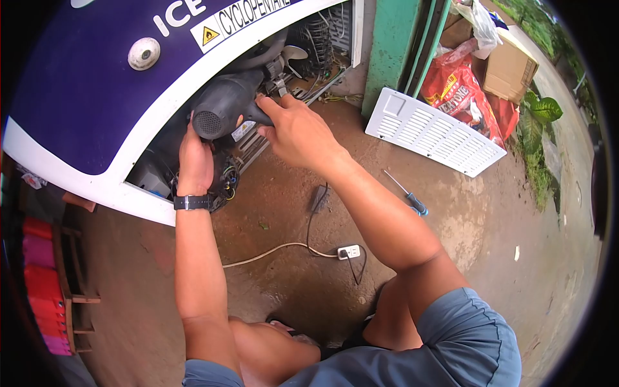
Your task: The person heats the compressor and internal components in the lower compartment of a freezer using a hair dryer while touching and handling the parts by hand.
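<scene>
A dark grey blower (222,108) with a round vented back is held in the open lower bay of a blue and white freezer (97,97). My right hand (295,129) is closed round its handle. Under the blower's vented end, my left hand (195,161) is raised, a black band on the wrist; its fingers are mostly hidden, so its grip cannot be told. Beyond the blower, a fan blade (295,53) and a black coil (317,45) show inside the bay. Coloured wires (228,180) hang near the bay's lower edge.
A white vented panel (432,132) leans by a green post (391,51). A blue screwdriver (418,204) and a white power outlet (349,252) with cords lie on the wet floor. Red bags (461,90) and a cardboard box (509,64) are at upper right; a wooden rack (68,290) is at left.
</scene>
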Tool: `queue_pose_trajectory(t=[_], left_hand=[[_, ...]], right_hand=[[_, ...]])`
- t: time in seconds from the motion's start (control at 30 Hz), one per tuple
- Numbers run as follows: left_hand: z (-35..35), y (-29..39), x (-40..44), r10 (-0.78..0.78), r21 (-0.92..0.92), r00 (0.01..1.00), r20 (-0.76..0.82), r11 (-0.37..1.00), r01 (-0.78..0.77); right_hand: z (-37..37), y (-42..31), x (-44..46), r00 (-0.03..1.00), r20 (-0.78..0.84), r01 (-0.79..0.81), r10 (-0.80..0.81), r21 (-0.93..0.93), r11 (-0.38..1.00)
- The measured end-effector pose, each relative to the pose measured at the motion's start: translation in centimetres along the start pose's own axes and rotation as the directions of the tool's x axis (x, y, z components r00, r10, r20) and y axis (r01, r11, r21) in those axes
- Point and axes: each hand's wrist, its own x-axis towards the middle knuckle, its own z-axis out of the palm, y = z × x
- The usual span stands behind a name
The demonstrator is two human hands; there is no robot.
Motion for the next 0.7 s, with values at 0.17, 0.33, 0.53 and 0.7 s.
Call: queue_pose_trajectory(t=[0.17,0.33,0.53,0.7], left_hand=[[0.2,0.1,0.0,0.011,0.005,1.000,0.007,1.000,-0.012],[0.9,0.8,-0.4,-0.029,0.009,0.999,-0.025,1.000,0.029],[0.9,0.9,-0.5,-0.022,0.006,1.000,-0.004,1.000,0.022],[1.0,0.9,-0.5,-0.018,-0.003,1.000,-0.003,1.000,0.018]], right_hand=[[-0.2,-0.2,0.1,0.999,0.024,-0.028,0.028,0.026,0.999],[0.0,-0.1,0.0,1.000,0.010,-0.020,0.020,0.020,1.000],[-0.3,-0.2,0.0,1.000,0.022,-0.019,0.018,0.018,1.000],[-0.2,-0.1,0.0,1.000,0.004,-0.012,0.012,0.027,1.000]])
